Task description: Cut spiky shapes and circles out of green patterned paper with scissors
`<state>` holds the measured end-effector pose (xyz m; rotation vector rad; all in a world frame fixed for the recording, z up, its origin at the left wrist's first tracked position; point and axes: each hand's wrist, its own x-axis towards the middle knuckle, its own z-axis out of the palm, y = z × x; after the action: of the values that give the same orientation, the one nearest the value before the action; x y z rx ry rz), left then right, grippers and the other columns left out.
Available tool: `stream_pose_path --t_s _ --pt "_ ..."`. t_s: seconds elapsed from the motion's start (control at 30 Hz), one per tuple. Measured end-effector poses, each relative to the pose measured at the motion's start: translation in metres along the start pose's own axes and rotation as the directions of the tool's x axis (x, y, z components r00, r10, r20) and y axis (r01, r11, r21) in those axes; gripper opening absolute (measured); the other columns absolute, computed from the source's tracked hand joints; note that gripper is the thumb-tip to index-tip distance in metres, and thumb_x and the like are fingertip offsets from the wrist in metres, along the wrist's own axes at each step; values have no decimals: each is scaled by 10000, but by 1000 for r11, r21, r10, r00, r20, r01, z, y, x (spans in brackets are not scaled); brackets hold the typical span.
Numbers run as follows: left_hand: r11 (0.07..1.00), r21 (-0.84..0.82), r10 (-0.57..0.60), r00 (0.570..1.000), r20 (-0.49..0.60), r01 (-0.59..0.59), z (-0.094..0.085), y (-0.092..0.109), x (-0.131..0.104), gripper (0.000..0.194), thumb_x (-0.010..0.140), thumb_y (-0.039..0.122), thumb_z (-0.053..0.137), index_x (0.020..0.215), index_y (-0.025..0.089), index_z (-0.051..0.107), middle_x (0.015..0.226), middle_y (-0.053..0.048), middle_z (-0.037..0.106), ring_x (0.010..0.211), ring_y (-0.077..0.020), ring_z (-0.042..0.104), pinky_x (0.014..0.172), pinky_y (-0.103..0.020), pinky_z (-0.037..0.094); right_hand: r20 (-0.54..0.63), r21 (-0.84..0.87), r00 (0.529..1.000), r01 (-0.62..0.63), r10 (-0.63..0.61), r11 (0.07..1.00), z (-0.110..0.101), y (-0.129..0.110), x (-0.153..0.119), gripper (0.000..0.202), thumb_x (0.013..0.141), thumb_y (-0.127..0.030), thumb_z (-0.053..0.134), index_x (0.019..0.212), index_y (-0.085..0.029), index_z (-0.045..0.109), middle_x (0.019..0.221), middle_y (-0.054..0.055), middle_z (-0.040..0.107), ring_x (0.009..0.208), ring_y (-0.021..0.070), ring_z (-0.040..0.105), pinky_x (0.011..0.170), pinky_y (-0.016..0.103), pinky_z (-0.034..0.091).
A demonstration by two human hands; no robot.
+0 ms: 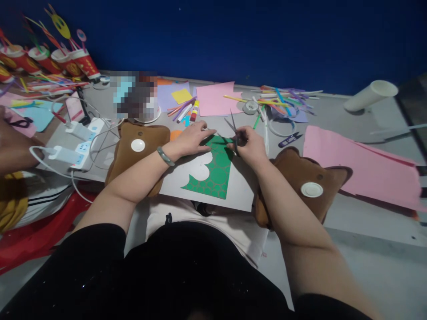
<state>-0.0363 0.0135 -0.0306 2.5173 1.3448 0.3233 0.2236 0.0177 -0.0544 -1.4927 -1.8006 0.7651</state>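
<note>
Gripping scissors (235, 129) w/ R hand (251, 144), L hand (191, 140) at grn paper (218, 173) edge, L grip unclear

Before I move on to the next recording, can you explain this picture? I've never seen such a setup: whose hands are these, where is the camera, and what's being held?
There is no machine here; the grip is a person's own two bare hands. The single picture comes from a camera worn on that person's head, looking forward and down.

The right hand holds metal scissors with dark handles, blades parted. The left hand is at the upper edge of a green patterned sheet with a scalloped cut-out, which lies over a flat white board.

Around them on the grey table are two brown plush cushions, a large pink sheet, a white cylindrical tube and a white power strip.
</note>
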Motion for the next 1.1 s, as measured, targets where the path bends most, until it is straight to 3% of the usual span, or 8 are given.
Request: stream_pose_path --t_s 0.17,0.4,0.6,0.7,0.8,0.9,1.0,1.1 --pt "996 79 -47 997 62 42 2 6 3 342 1006 340 622 1253 127 726 1288 -201 637 1215 -347 621 1057 -453 490 39 -100 998 54 -50 994 2 -2 1 563 585 -251 885 1105 -258 668 1093 89 763 1033 323 660 912 452 543" --pt "989 57 -139 990 35 137 0 4 4 281 1003 227 559 1230 118 685 1258 -195 693 1182 -327 657 1018 -427 506 54 23 998 -39 38 999 0 0 2 608 552 -377 943 1039 -259 599 922 16 694 829 228 599 727 361 507" --pt "976 29 -217 976 -4 217 3 -3 9 285 977 200 560 1214 125 699 1227 -193 756 1168 -333 693 1012 -435 520 56 139 994 -97 90 985 -5 2 3 469 555 -228 795 962 -272 567 755 -41 634 674 180 558 652 325 464" --pt "963 -70 -262 964 -47 259 4 -4 11 308 959 154 545 1219 133 709 1188 -180 776 1131 -309 710 1014 -429 525 86 167 989 -133 120 977 -10 -1 2 417 555 -195 746 932 -268 583 707 -37 638 640 183 568 621 323 451" --pt "922 -276 -302 950 -80 270 1 -8 13 341 956 132 524 1251 133 697 1084 -138 787 1037 -250 718 979 -389 534 141 262 978 -183 150 948 -16 -5 2 421 537 -196 775 914 -263 599 686 -43 642 618 172 580 581 299 439" --pt "882 -401 -309 946 -98 247 -9 -18 12 274 914 151 580 1153 127 711 1007 -104 772 910 -193 691 886 -338 532 197 350 963 -243 183 905 -20 -8 2 438 511 -198 807 895 -250 605 667 -47 636 609 152 583 585 279 437" --pt "892 -383 -271 962 -24 242 -26 -31 7 197 846 231 687 1004 123 730 955 -92 750 824 -167 646 797 -313 503 242 428 951 -281 190 859 -23 -13 0 445 487 -218 810 882 -240 606 659 -45 616 591 132 551 588 276 422" --pt "937 -301 -128 977 169 175 -43 -39 -2 360 740 331 812 1036 134 756 957 -76 746 841 -169 645 788 -293 488 226 513 959 -267 172 815 -26 -18 1 453 474 -244 801 879 -248 597 673 -46 586 577 122 491 558 278 370"
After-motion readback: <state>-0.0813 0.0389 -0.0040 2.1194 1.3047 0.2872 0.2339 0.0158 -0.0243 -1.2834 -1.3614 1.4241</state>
